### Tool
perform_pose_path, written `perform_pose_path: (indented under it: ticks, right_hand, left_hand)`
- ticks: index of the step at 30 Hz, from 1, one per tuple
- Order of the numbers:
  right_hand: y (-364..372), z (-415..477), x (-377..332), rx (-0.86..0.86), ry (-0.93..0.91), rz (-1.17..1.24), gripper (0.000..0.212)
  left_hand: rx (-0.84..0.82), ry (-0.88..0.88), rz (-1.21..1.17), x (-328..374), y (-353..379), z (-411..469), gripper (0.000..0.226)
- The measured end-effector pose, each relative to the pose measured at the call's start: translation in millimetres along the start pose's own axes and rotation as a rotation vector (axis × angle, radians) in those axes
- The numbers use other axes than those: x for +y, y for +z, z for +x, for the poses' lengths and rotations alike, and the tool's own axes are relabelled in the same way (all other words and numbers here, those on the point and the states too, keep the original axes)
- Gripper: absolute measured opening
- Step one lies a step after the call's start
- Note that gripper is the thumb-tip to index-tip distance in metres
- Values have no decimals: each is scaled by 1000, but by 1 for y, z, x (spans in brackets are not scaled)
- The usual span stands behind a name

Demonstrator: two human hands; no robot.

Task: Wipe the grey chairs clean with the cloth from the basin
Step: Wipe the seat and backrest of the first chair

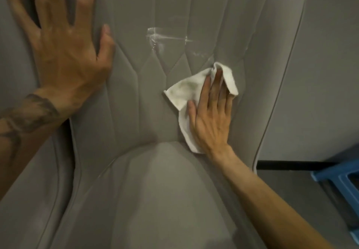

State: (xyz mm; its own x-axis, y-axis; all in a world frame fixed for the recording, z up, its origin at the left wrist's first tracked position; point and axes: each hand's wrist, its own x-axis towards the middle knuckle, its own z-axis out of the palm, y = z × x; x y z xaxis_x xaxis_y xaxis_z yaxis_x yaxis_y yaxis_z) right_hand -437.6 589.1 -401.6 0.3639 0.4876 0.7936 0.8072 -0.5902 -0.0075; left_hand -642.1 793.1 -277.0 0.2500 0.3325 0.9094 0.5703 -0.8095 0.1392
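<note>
A grey padded chair [147, 186] fills the view, its quilted backrest [136, 85] rising behind the seat cushion. My right hand [210, 116] lies flat on a white cloth [184, 91], pressing it against the lower right of the backrest just above the seat. The cloth shows faint greenish smudges. Wet shiny streaks [165, 38] mark the backrest above the cloth. My left hand [68, 48] rests with fingers spread on the backrest's left edge, holding nothing.
A second grey chair side [19, 171] stands at the left. A pale wall [320, 74] with a black baseboard is at the right. A blue plastic stool or crate [340, 182] sits on the dark floor at the lower right.
</note>
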Motion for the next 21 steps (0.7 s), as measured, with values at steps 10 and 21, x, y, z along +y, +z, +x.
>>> perform_pose_path:
  ticks: [10,21]
  right_hand:
    - [-1,40,-9,89,23,45,75]
    - [-24,69,-9,103,-54,12,72]
  left_hand:
    - [-4,1,27,-3,1,1,60]
    - [-26,32,78,0,-2,2,63]
